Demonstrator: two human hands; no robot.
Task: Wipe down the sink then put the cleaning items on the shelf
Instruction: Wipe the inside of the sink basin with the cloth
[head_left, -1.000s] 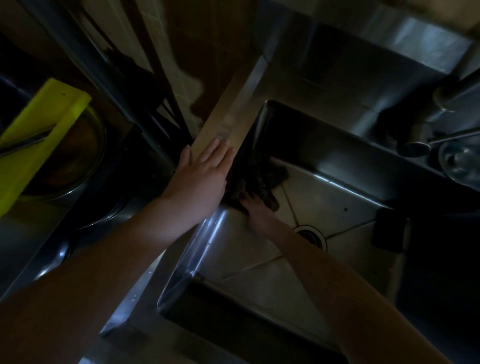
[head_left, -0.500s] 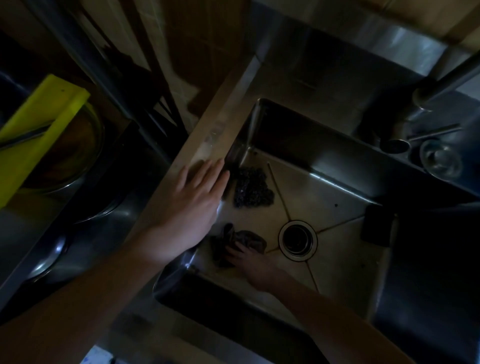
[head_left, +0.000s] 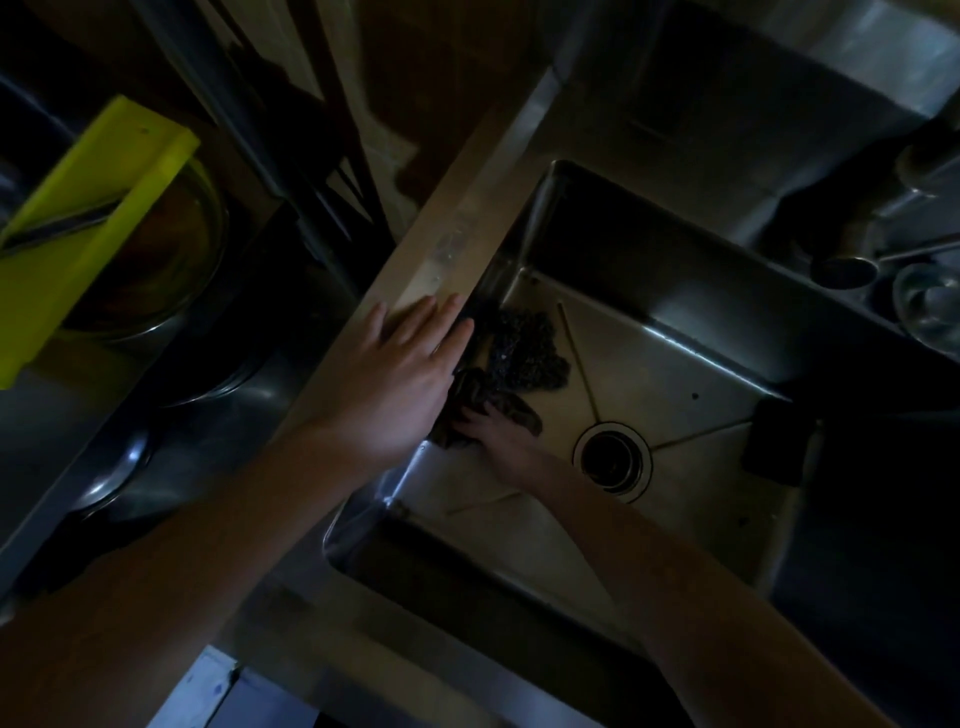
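Far out to the left of my left hand, a yellow-green cutting board (head_left: 78, 234) lies tilted across a metal bowl (head_left: 176, 280) on the dark tabletop. My left hand (head_left: 400, 374) is spread flat, fingers straight and close together, palm down on the steel rim of the sink (head_left: 457, 244), with the fingertips reaching the inner edge. Just past those fingertips, down in the basin's corner, sits a dark knobbly scouring pad (head_left: 524, 353). Touching its near edge is a crumpled dark cloth (head_left: 511, 408), and my right hand (head_left: 493, 431) lies on top of that cloth against the sink floor, right beside my left hand. The light is too dim for me to tell whether the right fingers curl into the cloth or lie flat on it. To the right of my right hand is the round drain (head_left: 613, 462), near but apart. Further right, a dark block-shaped sponge (head_left: 779, 441) rests against the basin wall.
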